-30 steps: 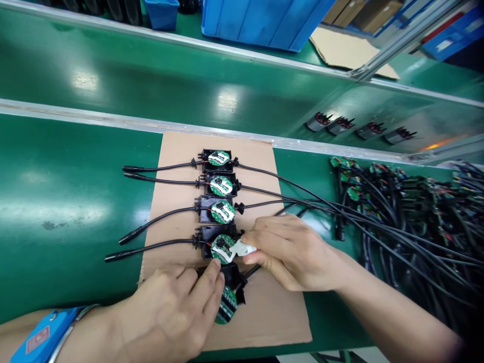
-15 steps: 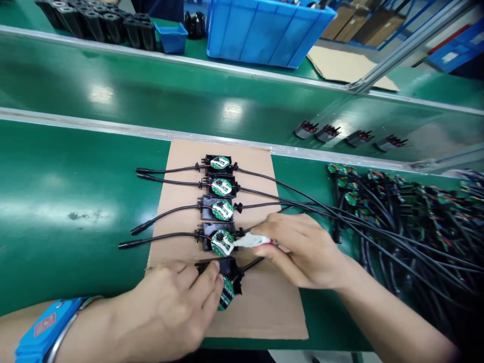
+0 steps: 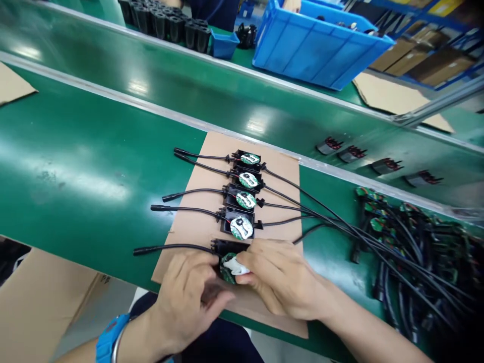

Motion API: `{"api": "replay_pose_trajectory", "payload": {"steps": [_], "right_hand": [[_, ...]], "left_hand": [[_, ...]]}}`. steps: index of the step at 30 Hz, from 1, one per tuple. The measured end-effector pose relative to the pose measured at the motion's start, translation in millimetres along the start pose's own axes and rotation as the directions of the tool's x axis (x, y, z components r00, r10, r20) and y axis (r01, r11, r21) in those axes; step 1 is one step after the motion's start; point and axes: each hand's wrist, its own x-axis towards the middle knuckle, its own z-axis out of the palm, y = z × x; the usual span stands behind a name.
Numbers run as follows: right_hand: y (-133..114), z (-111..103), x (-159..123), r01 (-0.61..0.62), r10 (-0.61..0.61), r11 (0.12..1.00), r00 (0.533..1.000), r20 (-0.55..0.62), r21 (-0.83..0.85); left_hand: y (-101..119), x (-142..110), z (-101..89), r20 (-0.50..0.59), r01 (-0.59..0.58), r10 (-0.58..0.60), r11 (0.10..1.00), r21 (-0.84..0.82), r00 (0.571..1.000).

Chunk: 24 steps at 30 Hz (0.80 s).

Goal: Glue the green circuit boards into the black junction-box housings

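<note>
Several black housings with round green circuit boards (image 3: 241, 227) and black cables lie in a row on a brown cardboard sheet (image 3: 196, 229). My left hand (image 3: 191, 297), with a blue wrist strap (image 3: 108, 335), is closed on the nearest black housing (image 3: 227, 248) at the sheet's front. My right hand (image 3: 282, 277) pinches a small white tube (image 3: 236, 266), its tip pressed on that housing's green board (image 3: 226, 272). The boards farther back carry white paste.
A tangled heap of cabled boards (image 3: 416, 247) lies to the right. Beyond a metal rail, a second green belt carries several small black parts (image 3: 351, 154). A blue bin (image 3: 321, 43), black cylinders (image 3: 166, 22) and cardboard (image 3: 393, 98) stand at the back.
The view swung left and up. My right hand moved the white tube from the fourth board down to the nearest one, and my left hand turned that housing flat and grips it.
</note>
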Motion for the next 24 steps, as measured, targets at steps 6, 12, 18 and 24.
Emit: {"api": "replay_pose_trajectory", "payload": {"steps": [6,12,18,24], "right_hand": [[0,2,1,0.005,-0.006,1.000,0.998,0.057,0.010],[-2,-1,-7,-0.006,0.004,1.000,0.996,0.092,0.018],[-9,-8,-13,-0.039,0.040,0.999,0.988,0.152,-0.008],[-9,-11,-20,-0.070,0.064,0.997,0.986,0.157,0.032]], "left_hand": [[2,2,10.5,0.013,0.127,-0.128,0.988,0.084,0.992],[3,4,14.9,0.042,0.133,-0.137,0.987,0.086,0.990],[3,4,13.4,0.113,0.122,-0.131,0.989,0.084,0.985],[2,3,12.7,0.117,0.119,-0.129,0.989,0.088,0.985]]}}
